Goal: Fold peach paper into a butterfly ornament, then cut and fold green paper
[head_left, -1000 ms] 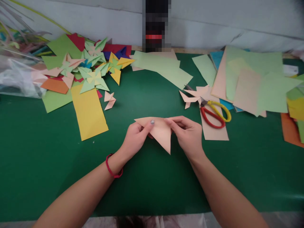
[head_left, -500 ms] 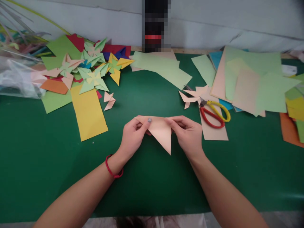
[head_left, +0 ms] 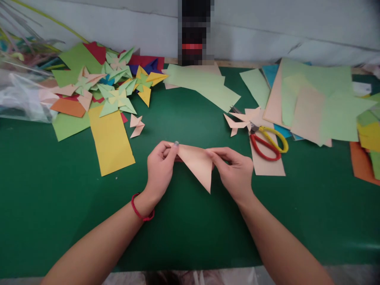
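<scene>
A peach paper folded into a triangle [head_left: 196,164] is held just above the green table [head_left: 59,206], its point aimed toward me. My left hand [head_left: 160,168], with a red cord around the wrist, pinches the triangle's left corner between thumb and fingers. My right hand [head_left: 234,170] grips the right corner. Both hands meet over the middle of the table.
Red-and-yellow scissors [head_left: 267,140] lie on a peach strip at the right, beside a folded peach shape [head_left: 240,120]. Stacked green and peach sheets [head_left: 320,103] fill the far right. Folded paper stars [head_left: 118,95], a yellow strip [head_left: 111,142] and a plastic bag [head_left: 20,95] sit at the left.
My left hand has slid leftward along the top edge to the triangle's left corner. The right hand and the paper have barely shifted.
</scene>
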### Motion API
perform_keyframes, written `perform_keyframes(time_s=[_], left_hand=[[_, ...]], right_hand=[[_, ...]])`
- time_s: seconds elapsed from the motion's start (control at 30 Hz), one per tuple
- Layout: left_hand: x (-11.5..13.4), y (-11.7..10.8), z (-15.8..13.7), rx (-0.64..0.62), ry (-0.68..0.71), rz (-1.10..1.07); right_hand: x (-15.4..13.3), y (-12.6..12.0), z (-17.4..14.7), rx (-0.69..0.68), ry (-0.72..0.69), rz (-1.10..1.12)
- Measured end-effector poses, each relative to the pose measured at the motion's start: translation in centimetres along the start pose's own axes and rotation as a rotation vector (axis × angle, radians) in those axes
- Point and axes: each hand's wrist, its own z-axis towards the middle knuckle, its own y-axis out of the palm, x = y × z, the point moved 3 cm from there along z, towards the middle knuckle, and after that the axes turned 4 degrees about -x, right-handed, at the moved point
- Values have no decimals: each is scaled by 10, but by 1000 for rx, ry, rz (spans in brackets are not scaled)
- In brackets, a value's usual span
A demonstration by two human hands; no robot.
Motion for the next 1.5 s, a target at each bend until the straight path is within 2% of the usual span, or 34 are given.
perform_keyframes(time_s=[0.27, 0.47, 0.6, 1.0, 1.1, 1.27, 1.37, 1.5], left_hand=[[-2, 1, 0, -40, -16, -149], [4, 3, 0, -105, -28, 5], [4, 5, 0, -143, -42, 17], [-3, 6, -2, -180, -93, -175], [-2, 7, -1, -226, -98, -210], [-4, 14, -6, -347, -175, -51], [-3, 16, -10, -403, -169, 109], [1, 18, -12, -423, -125, 143]], right_hand=[[1, 1, 1, 13, 51, 59], [4, 1, 2, -13, 109, 139], [6, 1, 3, -29, 160, 187], [15, -1, 9, -68, 270, 275], [15, -2, 10, -44, 269, 291], [11, 3, 6, -44, 261, 339], [9, 7, 3, -67, 266, 349], [8, 10, 2, -82, 287, 367]])
